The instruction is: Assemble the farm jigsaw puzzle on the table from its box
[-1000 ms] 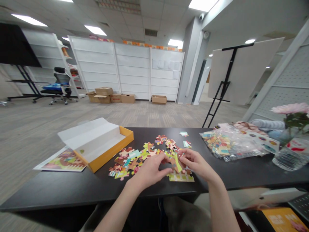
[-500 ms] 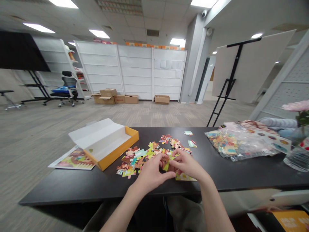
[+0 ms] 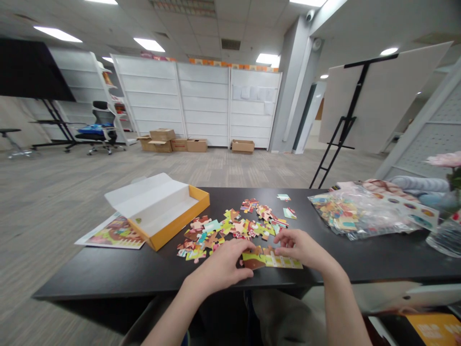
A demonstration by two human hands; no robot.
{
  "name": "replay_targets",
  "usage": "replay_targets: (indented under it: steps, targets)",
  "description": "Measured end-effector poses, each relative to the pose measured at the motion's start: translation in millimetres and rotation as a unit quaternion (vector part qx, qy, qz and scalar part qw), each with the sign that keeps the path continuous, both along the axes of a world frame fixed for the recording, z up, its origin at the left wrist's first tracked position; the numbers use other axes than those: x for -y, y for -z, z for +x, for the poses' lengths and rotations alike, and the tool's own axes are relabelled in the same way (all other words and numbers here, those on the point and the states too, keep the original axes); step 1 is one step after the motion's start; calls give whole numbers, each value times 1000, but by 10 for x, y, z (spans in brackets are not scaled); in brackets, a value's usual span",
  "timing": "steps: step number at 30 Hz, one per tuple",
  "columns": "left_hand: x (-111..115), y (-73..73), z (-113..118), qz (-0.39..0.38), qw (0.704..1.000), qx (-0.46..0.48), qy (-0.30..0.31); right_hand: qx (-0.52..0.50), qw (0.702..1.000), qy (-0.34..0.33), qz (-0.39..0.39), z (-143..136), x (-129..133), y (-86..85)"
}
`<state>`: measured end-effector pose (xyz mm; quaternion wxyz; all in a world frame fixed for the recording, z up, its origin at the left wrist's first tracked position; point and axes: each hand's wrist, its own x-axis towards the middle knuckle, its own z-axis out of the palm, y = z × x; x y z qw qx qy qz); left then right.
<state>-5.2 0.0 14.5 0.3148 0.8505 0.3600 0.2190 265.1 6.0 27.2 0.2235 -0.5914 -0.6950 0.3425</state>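
Note:
Several jigsaw pieces with a fence and grass lie joined in a strip [image 3: 283,261] near the table's front edge. My left hand [image 3: 224,263] is at the strip's left end, thumb and forefinger apart around that end, holding nothing. Over the right part of the strip hovers my right hand [image 3: 306,247], fingers loosely bent and apart, with nothing visible between them. Beyond both hands spreads a pile of loose jigsaw pieces [image 3: 212,226], partly hidden by my left hand. Two pale blue pieces, one a jigsaw piece [image 3: 289,213] with some red, lie apart at the back.
An open yellow box [image 3: 180,219] with a white inside stands left, partly over a picture sheet [image 3: 113,234]. On the right lie a clear plastic bag [image 3: 374,216] with more pieces and a glass vase [image 3: 444,238]. The black table [image 3: 118,278] ends close before me.
My hands have moved apart, the right one to the right. The piece that was between my fingers now lies at the left end of the strip, released.

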Motion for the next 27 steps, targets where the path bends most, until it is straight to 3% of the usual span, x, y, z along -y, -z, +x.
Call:
replay_targets:
  steps: [7, 12, 27]
  targets:
    - [0, -50, 55, 72, 996, -22, 39, 13, 999, -32, -25, -70, -59, 128]
    - [-25, -22, 102, 123, 990, -63, 27, -12, 999, -34, -35, -40, -68, 157]
    - [9, -93, 167, 116, 990, -74, 42, -39, 998, -19, -51, 25, -46, 103]
